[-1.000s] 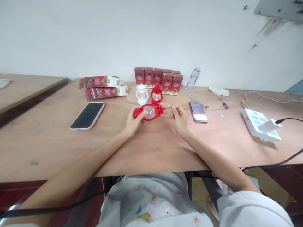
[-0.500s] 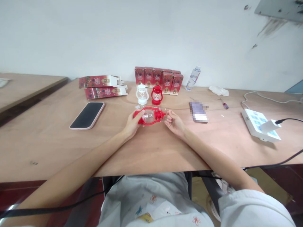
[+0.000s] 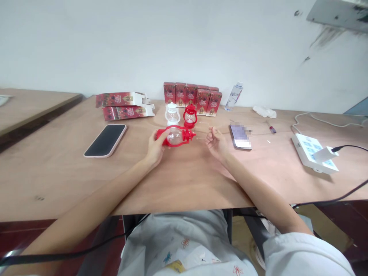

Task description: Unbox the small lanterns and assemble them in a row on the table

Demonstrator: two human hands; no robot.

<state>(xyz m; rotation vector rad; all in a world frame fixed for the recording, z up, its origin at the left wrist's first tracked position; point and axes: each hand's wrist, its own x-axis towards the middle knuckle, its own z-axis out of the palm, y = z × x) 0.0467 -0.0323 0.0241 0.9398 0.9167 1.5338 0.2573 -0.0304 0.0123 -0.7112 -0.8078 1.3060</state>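
My left hand (image 3: 156, 147) is wrapped round the base of a red toy lantern (image 3: 175, 137) with a clear globe. The lantern lies on its side above the table, its pointed top facing right. My right hand (image 3: 216, 142) pinches a thin wire handle (image 3: 202, 138), which is faint against the wood and stands to the right of the lantern's top, apart from it as far as I can see. Just behind the held lantern stand a white toy lantern (image 3: 173, 117) and a second red toy lantern (image 3: 190, 117), both upright.
Several red printed boxes (image 3: 202, 101) stand against the wall, and two opened boxes (image 3: 123, 112) lie at left. A pink-edged phone (image 3: 105, 141), another phone (image 3: 240, 136), a bottle (image 3: 234, 96), a tissue (image 3: 264, 112), a screwdriver (image 3: 271, 128) and a power strip (image 3: 312, 151) lie around.
The wire handle has come away from the lantern's top towards the right with my right hand. My left hand and the lantern have shifted left and slightly away from me.
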